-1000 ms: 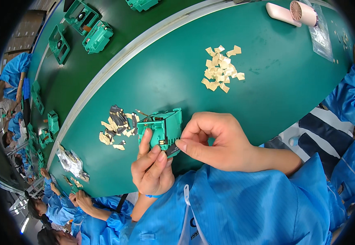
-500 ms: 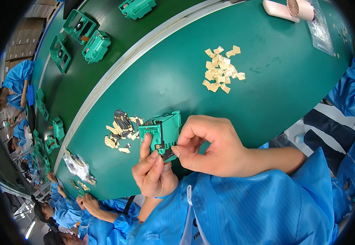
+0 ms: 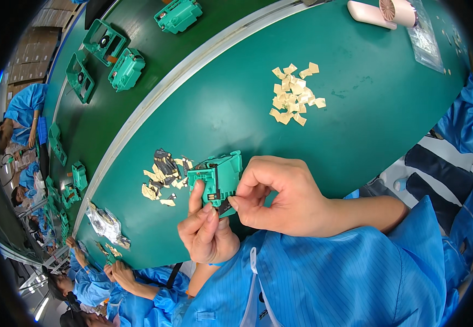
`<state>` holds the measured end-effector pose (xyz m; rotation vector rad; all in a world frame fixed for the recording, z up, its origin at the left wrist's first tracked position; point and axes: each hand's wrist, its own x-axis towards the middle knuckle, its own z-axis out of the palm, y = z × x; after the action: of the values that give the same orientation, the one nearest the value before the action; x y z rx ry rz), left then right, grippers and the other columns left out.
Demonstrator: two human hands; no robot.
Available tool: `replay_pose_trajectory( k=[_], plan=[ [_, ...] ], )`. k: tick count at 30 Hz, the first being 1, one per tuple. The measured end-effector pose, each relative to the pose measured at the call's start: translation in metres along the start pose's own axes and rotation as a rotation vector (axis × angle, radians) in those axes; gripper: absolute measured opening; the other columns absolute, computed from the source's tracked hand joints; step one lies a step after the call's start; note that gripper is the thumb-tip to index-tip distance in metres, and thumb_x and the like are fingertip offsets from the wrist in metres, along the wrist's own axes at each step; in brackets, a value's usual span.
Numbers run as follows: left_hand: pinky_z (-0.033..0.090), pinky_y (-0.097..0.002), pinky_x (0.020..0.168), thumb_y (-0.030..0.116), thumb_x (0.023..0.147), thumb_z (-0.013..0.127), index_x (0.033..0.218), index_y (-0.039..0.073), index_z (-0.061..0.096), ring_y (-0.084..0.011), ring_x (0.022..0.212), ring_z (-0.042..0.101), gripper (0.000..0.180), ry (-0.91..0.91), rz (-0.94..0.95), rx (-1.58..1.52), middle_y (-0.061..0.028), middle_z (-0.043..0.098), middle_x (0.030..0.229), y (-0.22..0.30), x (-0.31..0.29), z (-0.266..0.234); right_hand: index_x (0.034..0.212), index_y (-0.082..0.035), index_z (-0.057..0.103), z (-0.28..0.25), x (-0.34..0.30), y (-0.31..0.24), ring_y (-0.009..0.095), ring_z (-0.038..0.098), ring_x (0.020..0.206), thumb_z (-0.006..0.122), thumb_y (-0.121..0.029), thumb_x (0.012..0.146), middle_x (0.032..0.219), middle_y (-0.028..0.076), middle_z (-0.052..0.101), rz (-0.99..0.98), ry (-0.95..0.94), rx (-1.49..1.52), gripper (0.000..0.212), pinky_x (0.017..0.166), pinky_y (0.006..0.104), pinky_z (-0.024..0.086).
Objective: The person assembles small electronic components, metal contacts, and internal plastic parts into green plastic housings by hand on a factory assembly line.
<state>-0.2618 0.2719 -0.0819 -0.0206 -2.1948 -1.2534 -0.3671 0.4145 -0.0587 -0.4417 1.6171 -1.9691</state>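
The left hand [image 3: 206, 231] grips a small green housing [image 3: 217, 175] from below, its fingers curled round the lower left side and the forefinger raised along the face. The right hand [image 3: 280, 193] is closed in a pinch at the housing's lower right corner, thumb and forefinger meeting on a small dark part [image 3: 224, 207] there; what exactly the part is cannot be told. The housing is held just above the near edge of the green table [image 3: 356, 125], close to the person's chest.

Just left of the housing lies a heap of tan and dark strips [image 3: 163, 171]. Farther off, up and to the right, is a pile of tan slips [image 3: 294, 94]. A pink fan [image 3: 380, 10] and a clear bag [image 3: 424, 35] lie at the far right corner. Beyond a pale rail [image 3: 193, 71] sits a belt with more green housings [image 3: 127, 68]. Another bag [image 3: 105, 223] lies to the left, near other workers' hands [image 3: 114, 270].
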Motion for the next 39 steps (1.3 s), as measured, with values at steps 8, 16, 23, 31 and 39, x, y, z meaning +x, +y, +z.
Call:
replay_pose_trajectory(
  k=[8, 16, 23, 31, 39],
  plan=[
    [0.049, -0.0475, 0.096, -0.005, 0.088, 0.058, 0.112, 0.008, 0.061, -0.0465, 0.111, 0.055, 0.027, 0.023, -0.001, 0.046, -0.0098, 0.046, 0.095, 0.002, 0.004, 0.004, 0.076, -0.003, 0.054, 0.004, 0.002, 0.001, 0.008, 0.06, 0.061, 0.074, -0.001, 0.075, 0.072, 0.003, 0.056, -0.047, 0.018, -0.123, 0.02, 0.051, 0.0219, 0.049],
    [0.049, -0.049, 0.094, -0.004, 0.089, 0.058, 0.114, 0.007, 0.059, -0.0431, 0.109, 0.057, 0.027, -0.006, 0.03, 0.058, -0.0105, 0.046, 0.094, -0.002, 0.007, -0.002, 0.08, -0.006, 0.053, 0.0, 0.002, 0.005, 0.008, 0.057, 0.058, 0.075, -0.005, 0.072, 0.07, 0.002, 0.053, -0.142, 0.065, -0.385, 0.023, 0.049, 0.0217, 0.047],
    [0.048, -0.048, 0.094, 0.006, 0.093, 0.056, 0.114, 0.003, 0.059, -0.044, 0.111, 0.056, 0.021, 0.029, -0.044, -0.016, -0.012, 0.047, 0.096, 0.002, 0.009, 0.005, 0.118, 0.0, 0.052, -0.002, 0.01, -0.001, 0.014, 0.057, 0.097, 0.081, -0.01, 0.074, 0.113, 0.008, 0.045, 0.255, -0.022, 0.091, 0.054, 0.075, 0.0264, 0.051],
    [0.049, -0.0466, 0.091, 0.011, 0.095, 0.055, 0.108, 0.003, 0.061, -0.0431, 0.11, 0.057, 0.017, 0.074, -0.118, -0.085, -0.0108, 0.047, 0.096, 0.002, 0.009, 0.003, 0.125, 0.001, 0.051, 0.0, 0.012, 0.006, 0.015, 0.058, 0.101, 0.071, -0.001, 0.081, 0.108, 0.005, 0.044, 0.192, -0.085, 0.116, 0.048, 0.087, 0.0295, 0.051],
    [0.051, -0.0348, 0.08, 0.0, 0.092, 0.054, 0.103, -0.004, 0.062, -0.0261, 0.096, 0.062, 0.014, 0.112, -0.17, 0.502, -0.014, 0.061, 0.097, -0.032, 0.065, -0.082, 0.123, -0.003, 0.053, -0.006, 0.012, 0.016, 0.013, 0.061, 0.093, 0.064, -0.003, 0.087, 0.118, 0.01, 0.049, 0.168, -0.003, 0.165, 0.038, 0.077, 0.027, 0.052]
  ],
)
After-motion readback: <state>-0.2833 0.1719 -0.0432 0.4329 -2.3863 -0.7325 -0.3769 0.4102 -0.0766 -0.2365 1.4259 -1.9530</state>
